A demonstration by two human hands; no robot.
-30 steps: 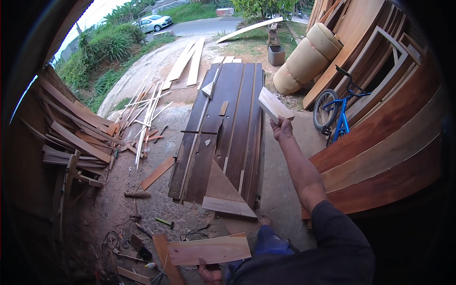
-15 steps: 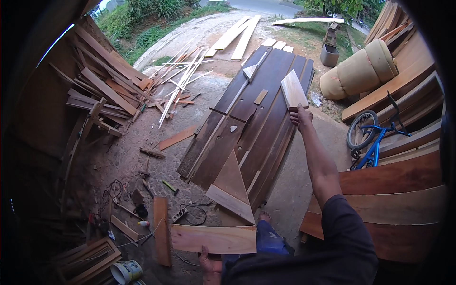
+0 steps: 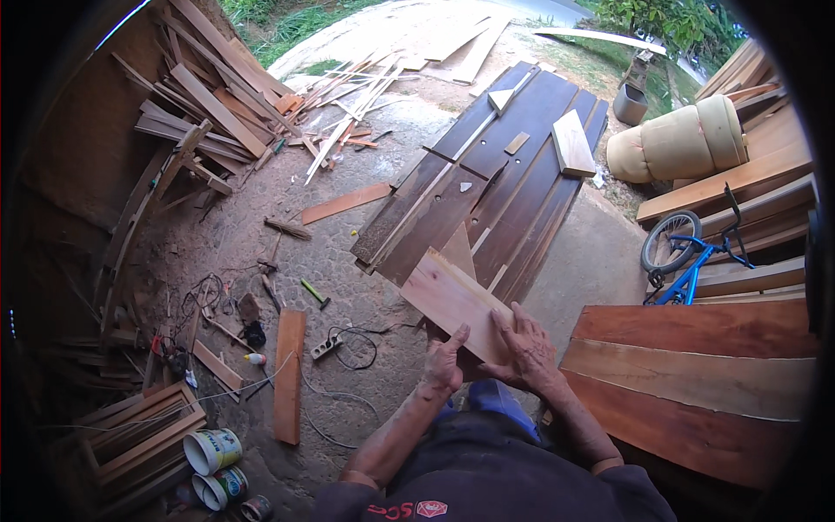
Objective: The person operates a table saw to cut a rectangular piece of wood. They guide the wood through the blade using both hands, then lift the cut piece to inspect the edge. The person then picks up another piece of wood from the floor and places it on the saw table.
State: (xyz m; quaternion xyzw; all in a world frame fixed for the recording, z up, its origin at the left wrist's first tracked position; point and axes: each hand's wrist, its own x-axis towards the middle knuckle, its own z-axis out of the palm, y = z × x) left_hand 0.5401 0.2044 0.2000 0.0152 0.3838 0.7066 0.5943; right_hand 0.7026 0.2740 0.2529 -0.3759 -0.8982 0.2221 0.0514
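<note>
A pale wooden board (image 3: 457, 304) lies slanted in front of me, over the near end of a dark brown panelled worktop (image 3: 417, 230). My left hand (image 3: 445, 364) grips the board's near edge, thumb up and the other fingers partly hidden. Against its right end, my right hand (image 3: 527, 350) rests with fingers stretched and spread. A triangular wooden piece (image 3: 458, 250) shows partly behind the board. Farther off on the worktop sits another pale wooden block (image 3: 572, 146). A small wooden strip (image 3: 517, 143) and a small triangular offcut (image 3: 500, 100) lie there too.
Left on the ground are a reddish plank (image 3: 290, 374), a power strip (image 3: 327, 347) with a cable, a green-handled hammer (image 3: 316, 294) and buckets (image 3: 213, 450). Wide boards (image 3: 687, 357), a blue bicycle (image 3: 687, 261) and rolled foam (image 3: 678, 143) stand at right.
My right hand has let go of the pale block, now resting on the worktop, and come back to the board. The board has been raised and tilted, with my left hand still on it.
</note>
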